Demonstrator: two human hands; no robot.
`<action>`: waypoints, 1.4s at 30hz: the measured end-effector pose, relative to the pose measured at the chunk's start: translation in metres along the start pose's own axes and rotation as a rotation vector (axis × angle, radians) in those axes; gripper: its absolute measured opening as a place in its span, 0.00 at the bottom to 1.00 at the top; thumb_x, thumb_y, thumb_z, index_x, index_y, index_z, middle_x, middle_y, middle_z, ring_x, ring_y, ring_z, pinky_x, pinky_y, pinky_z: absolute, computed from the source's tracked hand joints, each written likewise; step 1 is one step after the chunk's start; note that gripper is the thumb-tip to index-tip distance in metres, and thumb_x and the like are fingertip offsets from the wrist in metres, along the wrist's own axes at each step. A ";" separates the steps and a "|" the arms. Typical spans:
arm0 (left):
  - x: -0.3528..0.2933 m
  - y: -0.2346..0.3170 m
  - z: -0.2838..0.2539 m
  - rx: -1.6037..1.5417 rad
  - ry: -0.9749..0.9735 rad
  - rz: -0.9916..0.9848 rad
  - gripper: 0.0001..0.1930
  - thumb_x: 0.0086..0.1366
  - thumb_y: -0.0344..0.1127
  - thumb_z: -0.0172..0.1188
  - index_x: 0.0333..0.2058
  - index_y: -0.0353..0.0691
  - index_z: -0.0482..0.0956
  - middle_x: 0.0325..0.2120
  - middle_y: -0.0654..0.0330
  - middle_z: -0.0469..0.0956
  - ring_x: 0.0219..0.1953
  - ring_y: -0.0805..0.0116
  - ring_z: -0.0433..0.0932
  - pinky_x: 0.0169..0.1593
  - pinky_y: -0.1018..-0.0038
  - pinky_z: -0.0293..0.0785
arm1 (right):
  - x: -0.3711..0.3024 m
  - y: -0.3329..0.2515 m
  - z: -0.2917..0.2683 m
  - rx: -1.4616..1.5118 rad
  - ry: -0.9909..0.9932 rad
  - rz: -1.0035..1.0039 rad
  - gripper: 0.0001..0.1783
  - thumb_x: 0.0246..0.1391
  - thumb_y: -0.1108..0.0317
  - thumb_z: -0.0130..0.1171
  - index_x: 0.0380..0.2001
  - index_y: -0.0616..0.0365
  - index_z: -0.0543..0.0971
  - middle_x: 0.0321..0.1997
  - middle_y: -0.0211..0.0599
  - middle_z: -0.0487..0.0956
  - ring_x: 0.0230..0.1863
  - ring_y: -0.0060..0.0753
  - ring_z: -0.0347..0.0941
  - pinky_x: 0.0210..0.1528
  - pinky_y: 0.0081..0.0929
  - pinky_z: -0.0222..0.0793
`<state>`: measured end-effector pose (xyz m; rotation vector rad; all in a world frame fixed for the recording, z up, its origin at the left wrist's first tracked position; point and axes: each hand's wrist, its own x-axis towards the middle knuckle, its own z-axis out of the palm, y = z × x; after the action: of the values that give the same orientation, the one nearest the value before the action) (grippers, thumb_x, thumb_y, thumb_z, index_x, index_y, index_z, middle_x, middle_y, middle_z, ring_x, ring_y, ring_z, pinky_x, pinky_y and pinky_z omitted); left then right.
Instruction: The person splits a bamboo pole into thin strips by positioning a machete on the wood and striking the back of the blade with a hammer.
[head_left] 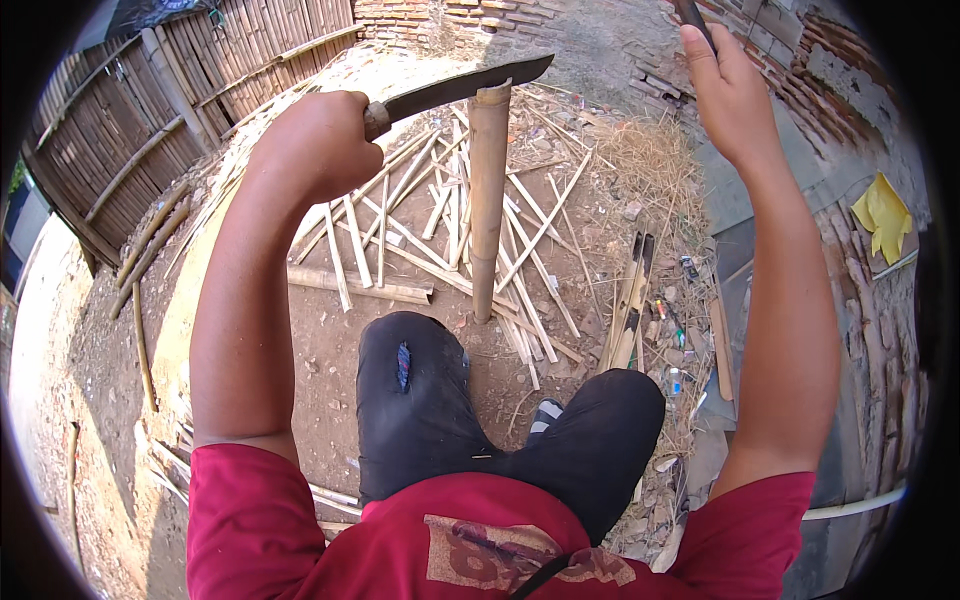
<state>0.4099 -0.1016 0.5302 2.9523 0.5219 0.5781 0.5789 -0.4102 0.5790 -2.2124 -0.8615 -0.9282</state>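
A person's left hand (325,150) clenched the handle (377,121) of a long, dark-bladed machete (440,95) at upper center, the blade reaching rightward across the top of a bamboo pole (488,200) that stood nearly upright just beyond the knees (412,350). The fist sat well to the left of the pole, a grip that seemed meant to steady the blade while keeping the knuckles off the bamboo; whether the edge had bitten into the rim could not be told. At upper right, the right hand (728,90) was raised well apart from the blade, its fingers wrapped around a dark shaft (692,18), perhaps lifted for room to swing; the frame's edge cut off the shaft's far end. The pole's foot appeared to rest on the dirt, likely so the ground would bear the load. Around it, pale split strips (410,235) lay crisscrossed at center, near an unsplit bamboo length (365,285) lying left of the pole. Dry straw (650,165) lay right of center, and a bamboo fence (110,140) lined the upper left.
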 end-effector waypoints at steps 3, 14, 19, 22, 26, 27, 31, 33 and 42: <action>0.001 0.003 0.000 0.007 0.013 0.009 0.14 0.54 0.30 0.61 0.40 0.31 0.82 0.32 0.41 0.83 0.37 0.43 0.83 0.44 0.56 0.78 | -0.021 0.010 0.023 -0.218 -0.260 0.065 0.28 0.73 0.45 0.46 0.54 0.62 0.75 0.35 0.51 0.82 0.39 0.54 0.80 0.43 0.48 0.73; 0.031 -0.020 0.001 -0.008 -0.049 0.077 0.18 0.54 0.28 0.59 0.44 0.30 0.81 0.30 0.43 0.83 0.33 0.50 0.84 0.41 0.59 0.78 | -0.035 0.031 -0.003 0.427 -0.359 0.370 0.24 0.70 0.51 0.57 0.58 0.55 0.77 0.24 0.24 0.72 0.25 0.18 0.71 0.29 0.25 0.68; 0.036 -0.017 0.002 -0.013 -0.054 0.082 0.18 0.53 0.27 0.59 0.45 0.29 0.81 0.29 0.44 0.83 0.31 0.53 0.84 0.40 0.60 0.79 | -0.013 0.040 -0.036 -0.045 -0.069 -0.160 0.22 0.71 0.48 0.57 0.55 0.52 0.77 0.22 0.19 0.67 0.21 0.12 0.64 0.23 0.19 0.62; 0.032 -0.012 -0.001 -0.014 -0.082 0.061 0.18 0.53 0.27 0.59 0.44 0.29 0.81 0.28 0.45 0.83 0.31 0.53 0.83 0.40 0.60 0.79 | -0.010 0.021 -0.034 0.134 -0.121 0.072 0.21 0.71 0.47 0.55 0.51 0.53 0.77 0.22 0.21 0.69 0.21 0.14 0.65 0.25 0.22 0.63; 0.034 -0.021 0.005 -0.024 -0.066 0.045 0.17 0.53 0.28 0.59 0.42 0.29 0.80 0.27 0.46 0.82 0.30 0.53 0.82 0.39 0.59 0.78 | -0.040 0.013 0.019 0.081 -0.181 0.152 0.26 0.70 0.45 0.54 0.48 0.61 0.76 0.25 0.33 0.76 0.27 0.30 0.76 0.35 0.41 0.73; 0.033 -0.021 0.007 -0.040 -0.050 0.051 0.17 0.53 0.28 0.60 0.42 0.29 0.81 0.27 0.46 0.82 0.30 0.53 0.82 0.39 0.59 0.78 | -0.048 0.020 0.030 -0.118 -0.288 0.096 0.26 0.70 0.45 0.55 0.48 0.61 0.76 0.25 0.35 0.77 0.28 0.31 0.76 0.37 0.42 0.73; 0.028 -0.013 -0.002 -0.022 -0.051 0.050 0.17 0.53 0.28 0.60 0.43 0.29 0.81 0.28 0.44 0.82 0.31 0.52 0.83 0.40 0.59 0.78 | -0.018 0.015 0.004 -0.146 -0.278 0.077 0.28 0.70 0.43 0.52 0.47 0.61 0.78 0.27 0.39 0.78 0.32 0.33 0.80 0.38 0.42 0.74; 0.026 -0.014 -0.001 -0.009 -0.060 0.054 0.17 0.53 0.28 0.60 0.43 0.29 0.81 0.29 0.43 0.82 0.32 0.50 0.83 0.41 0.59 0.78 | -0.004 0.013 -0.010 -0.035 -0.154 0.126 0.29 0.70 0.42 0.51 0.45 0.62 0.78 0.28 0.39 0.79 0.32 0.33 0.80 0.37 0.41 0.73; 0.022 -0.021 0.002 0.004 -0.010 0.106 0.17 0.52 0.28 0.60 0.42 0.29 0.82 0.31 0.42 0.83 0.35 0.47 0.83 0.43 0.58 0.78 | -0.032 0.008 0.012 -0.158 -0.363 0.124 0.23 0.70 0.47 0.53 0.41 0.59 0.78 0.28 0.36 0.78 0.28 0.30 0.75 0.32 0.38 0.69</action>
<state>0.4232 -0.0740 0.5328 2.9997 0.3678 0.5724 0.5724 -0.4175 0.5450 -2.5886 -0.8191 -0.5607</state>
